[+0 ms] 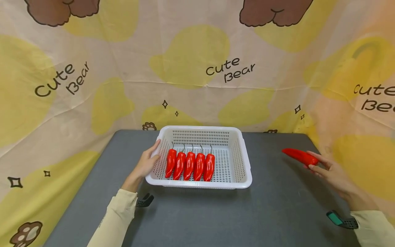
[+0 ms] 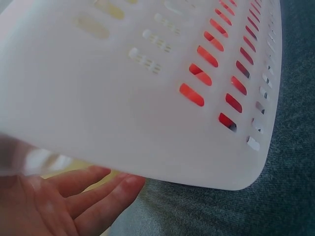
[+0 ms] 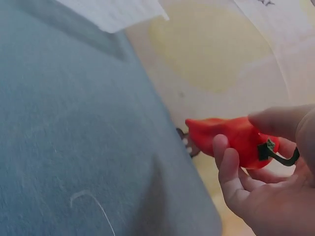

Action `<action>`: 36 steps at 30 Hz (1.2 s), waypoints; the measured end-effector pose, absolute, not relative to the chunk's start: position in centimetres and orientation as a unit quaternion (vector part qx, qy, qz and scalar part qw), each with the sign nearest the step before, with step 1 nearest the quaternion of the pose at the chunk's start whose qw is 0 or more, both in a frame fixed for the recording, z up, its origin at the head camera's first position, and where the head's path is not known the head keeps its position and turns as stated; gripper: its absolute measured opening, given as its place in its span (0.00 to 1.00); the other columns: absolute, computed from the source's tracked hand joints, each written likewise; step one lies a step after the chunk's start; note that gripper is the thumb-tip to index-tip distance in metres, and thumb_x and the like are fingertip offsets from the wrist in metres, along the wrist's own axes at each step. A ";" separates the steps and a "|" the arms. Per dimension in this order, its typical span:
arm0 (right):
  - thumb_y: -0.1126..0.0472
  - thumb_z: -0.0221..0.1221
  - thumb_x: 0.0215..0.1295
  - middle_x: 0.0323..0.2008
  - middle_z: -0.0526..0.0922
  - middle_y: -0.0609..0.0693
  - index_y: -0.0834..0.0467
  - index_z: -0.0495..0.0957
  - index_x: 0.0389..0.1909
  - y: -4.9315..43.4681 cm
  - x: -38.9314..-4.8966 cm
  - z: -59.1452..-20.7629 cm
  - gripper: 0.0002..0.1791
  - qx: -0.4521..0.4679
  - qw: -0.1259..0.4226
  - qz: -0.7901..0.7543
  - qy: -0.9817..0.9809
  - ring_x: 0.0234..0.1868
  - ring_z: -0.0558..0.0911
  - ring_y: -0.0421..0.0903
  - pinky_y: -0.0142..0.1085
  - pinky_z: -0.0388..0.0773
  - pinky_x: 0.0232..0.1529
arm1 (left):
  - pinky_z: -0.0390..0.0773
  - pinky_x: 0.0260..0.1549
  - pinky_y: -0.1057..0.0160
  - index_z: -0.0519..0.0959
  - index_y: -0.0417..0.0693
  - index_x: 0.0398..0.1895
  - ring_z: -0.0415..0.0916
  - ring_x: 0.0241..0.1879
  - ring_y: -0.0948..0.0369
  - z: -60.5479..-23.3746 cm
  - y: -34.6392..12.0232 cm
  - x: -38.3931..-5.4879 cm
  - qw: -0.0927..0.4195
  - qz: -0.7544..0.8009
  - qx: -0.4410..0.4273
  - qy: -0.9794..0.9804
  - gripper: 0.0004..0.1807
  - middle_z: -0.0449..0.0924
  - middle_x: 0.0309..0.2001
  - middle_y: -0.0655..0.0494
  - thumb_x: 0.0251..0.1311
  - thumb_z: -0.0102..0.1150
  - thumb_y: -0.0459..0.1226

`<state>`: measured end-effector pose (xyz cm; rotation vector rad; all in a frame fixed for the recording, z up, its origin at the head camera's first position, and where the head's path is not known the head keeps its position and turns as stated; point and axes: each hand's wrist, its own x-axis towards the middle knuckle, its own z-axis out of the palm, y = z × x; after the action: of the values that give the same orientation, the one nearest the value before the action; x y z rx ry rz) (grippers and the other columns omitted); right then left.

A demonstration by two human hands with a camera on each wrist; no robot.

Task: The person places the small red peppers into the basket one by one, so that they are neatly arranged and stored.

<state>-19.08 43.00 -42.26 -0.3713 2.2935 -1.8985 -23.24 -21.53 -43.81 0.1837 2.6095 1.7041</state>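
A white plastic basket (image 1: 202, 184) stands on the dark grey table with several red chili peppers (image 1: 190, 166) in a row along its left and middle part, stems toward the back. My left hand (image 1: 146, 164) holds the basket's left rim, thumb and fingers at its edge; in the left wrist view the fingers (image 2: 106, 199) show beside the smooth white wall (image 2: 123, 118). Out at the right, my right hand (image 1: 334, 175) pinches another red chili pepper (image 1: 297, 155) above the table, its tip pointing left. That pepper's green stem (image 3: 268, 149) shows toward the palm in the right wrist view.
The dark grey table (image 1: 197, 219) runs back to a patterned curtain (image 1: 191, 65) that hangs behind and along both sides. Inside the basket, bare slotted floor (image 1: 223, 164) lies right of the peppers. A dark band (image 1: 145, 200) sits at the left wrist.
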 end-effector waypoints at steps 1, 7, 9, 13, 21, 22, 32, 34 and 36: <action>0.71 0.48 0.76 0.50 0.83 0.28 0.41 0.68 0.72 42.8 -19.2 -42.3 0.31 -0.131 0.075 -0.632 0.760 0.45 0.87 0.30 0.18 0.78 0.42 | 0.83 0.53 0.42 0.50 0.47 0.81 0.74 0.61 0.36 -43.8 -21.6 -23.2 0.008 0.546 0.059 0.836 0.37 0.56 0.76 0.32 0.69 0.43 0.27; 0.73 0.47 0.75 0.48 0.86 0.32 0.42 0.67 0.72 41.9 -19.6 -42.7 0.32 -0.156 0.064 -0.623 0.764 0.45 0.86 0.30 0.19 0.79 0.44 | 0.81 0.55 0.41 0.51 0.44 0.80 0.73 0.62 0.35 -43.6 -21.8 -23.3 -0.001 0.539 0.060 0.840 0.36 0.56 0.76 0.31 0.69 0.42 0.25; 0.73 0.46 0.76 0.49 0.86 0.33 0.45 0.67 0.72 41.7 -19.6 -42.8 0.30 -0.168 0.052 -0.628 0.758 0.46 0.86 0.30 0.20 0.79 0.44 | 0.81 0.56 0.41 0.51 0.43 0.80 0.73 0.62 0.35 -43.4 -21.8 -23.5 -0.003 0.536 0.060 0.842 0.36 0.56 0.76 0.30 0.69 0.42 0.25; 0.74 0.46 0.75 0.54 0.82 0.31 0.46 0.70 0.69 41.5 -19.6 -42.8 0.29 -0.192 0.025 -0.633 0.750 0.47 0.85 0.29 0.19 0.80 0.45 | 0.82 0.55 0.42 0.51 0.45 0.81 0.73 0.61 0.35 -43.5 -21.7 -23.5 0.001 0.540 0.056 0.840 0.37 0.56 0.76 0.30 0.69 0.42 0.25; 0.71 0.48 0.76 0.50 0.81 0.25 0.37 0.70 0.66 41.7 -19.2 -42.8 0.29 -0.148 -0.003 -0.575 0.804 0.43 0.83 0.27 0.19 0.79 0.41 | 0.84 0.51 0.44 0.51 0.48 0.81 0.75 0.59 0.36 -43.7 -21.7 -23.5 0.003 0.547 0.058 0.835 0.37 0.57 0.76 0.31 0.69 0.43 0.27; 0.70 0.48 0.76 0.50 0.80 0.24 0.36 0.69 0.66 41.7 -19.2 -42.9 0.28 -0.140 -0.003 -0.569 0.810 0.43 0.83 0.27 0.19 0.79 0.41 | 0.84 0.51 0.44 0.51 0.48 0.81 0.75 0.59 0.36 -43.7 -21.7 -23.5 0.005 0.548 0.058 0.835 0.37 0.56 0.76 0.31 0.69 0.43 0.27; 0.64 0.54 0.75 0.45 0.75 0.13 0.68 0.75 0.56 40.2 -19.6 -43.2 0.15 -0.085 -0.093 -0.471 0.873 0.40 0.77 0.18 0.17 0.76 0.35 | 0.85 0.50 0.45 0.51 0.49 0.81 0.75 0.59 0.36 -43.7 -21.6 -23.6 0.006 0.542 0.064 0.838 0.37 0.56 0.77 0.34 0.69 0.43 0.27; 0.64 0.56 0.74 0.46 0.74 0.13 0.72 0.76 0.53 39.6 -19.7 -43.3 0.15 -0.090 -0.123 -0.450 0.880 0.40 0.76 0.16 0.15 0.74 0.35 | 0.85 0.49 0.45 0.51 0.49 0.81 0.76 0.58 0.36 -43.7 -21.6 -23.6 0.008 0.544 0.065 0.837 0.37 0.57 0.77 0.33 0.69 0.43 0.27; 0.63 0.57 0.73 0.46 0.72 0.12 0.72 0.77 0.54 39.1 -19.7 -43.4 0.17 -0.098 -0.144 -0.429 0.886 0.41 0.76 0.15 0.13 0.73 0.38 | 0.86 0.48 0.46 0.51 0.49 0.81 0.77 0.57 0.36 -43.7 -21.6 -23.5 0.008 0.545 0.064 0.836 0.37 0.58 0.76 0.33 0.69 0.43 0.27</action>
<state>-19.69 39.15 -43.36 -0.3410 3.0733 -1.4866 -23.55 -21.61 -43.73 0.2004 2.6138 1.7023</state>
